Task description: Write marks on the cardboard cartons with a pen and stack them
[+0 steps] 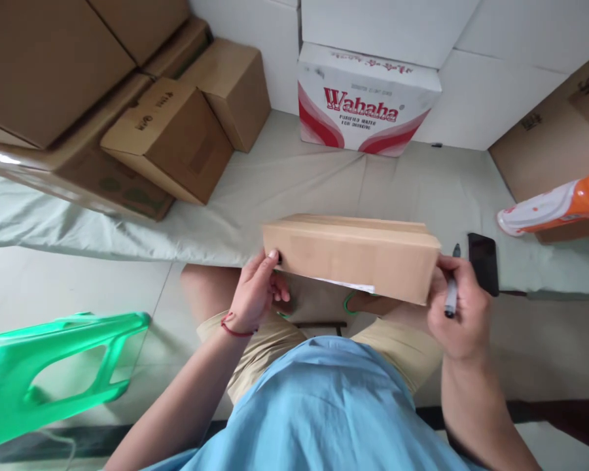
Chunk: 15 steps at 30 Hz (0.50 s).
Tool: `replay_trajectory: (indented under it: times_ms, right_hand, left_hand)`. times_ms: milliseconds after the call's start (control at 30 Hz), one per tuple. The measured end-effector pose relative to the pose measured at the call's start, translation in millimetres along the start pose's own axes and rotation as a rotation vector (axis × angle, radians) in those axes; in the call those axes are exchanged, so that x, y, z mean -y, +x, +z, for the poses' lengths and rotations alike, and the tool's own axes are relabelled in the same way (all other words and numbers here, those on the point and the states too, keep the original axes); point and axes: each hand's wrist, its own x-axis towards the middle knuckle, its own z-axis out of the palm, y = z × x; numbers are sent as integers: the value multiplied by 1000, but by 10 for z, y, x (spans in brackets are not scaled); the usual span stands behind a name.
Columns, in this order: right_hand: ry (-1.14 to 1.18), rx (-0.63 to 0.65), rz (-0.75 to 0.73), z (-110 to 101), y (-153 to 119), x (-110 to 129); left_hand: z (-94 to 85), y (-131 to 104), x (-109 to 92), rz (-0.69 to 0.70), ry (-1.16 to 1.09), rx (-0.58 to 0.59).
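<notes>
Between both hands a brown cardboard box [348, 258] is held above my lap, its long side facing me and slightly tilted down to the right. My left hand [260, 288] grips the box's left end, thumb on the near face, with a small black thing by the thumb tip. My right hand [459, 307] is closed at the right end of the box and also holds a grey marker pen [451, 297]. Part of a white label [346, 285] shows along the box's lower edge. The right fingertips are partly hidden behind the box.
A black phone [483, 261] lies on the cloth-covered surface [255, 190] at the right, near an orange-and-white package [559, 203]. Several cardboard boxes [171, 144] are stacked at the left. A Wahaha carton [368, 104] stands at the back. A green plastic stool [63, 366] is at my left.
</notes>
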Motion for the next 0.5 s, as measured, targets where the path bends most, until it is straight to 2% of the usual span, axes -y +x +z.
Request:
replay_trajectory:
  times_ms: [133, 233, 333, 433, 500]
  right_hand:
    - [81, 89, -198, 26, -76, 417]
    - [98, 100, -315, 80, -74, 527]
    - [103, 122, -319, 113, -36, 482]
    - [119, 121, -185, 105, -8, 288]
    - [116, 73, -77, 80, -5, 87]
  left_hand:
    - [-171, 111, 4, -50, -48, -52]
    - [-283, 148, 6, -72, -71, -29]
    - [-333, 131, -5, -56, -66, -14]
    - [-298, 52, -40, 16, -49, -20]
    - [-230, -25, -78, 97, -45, -20]
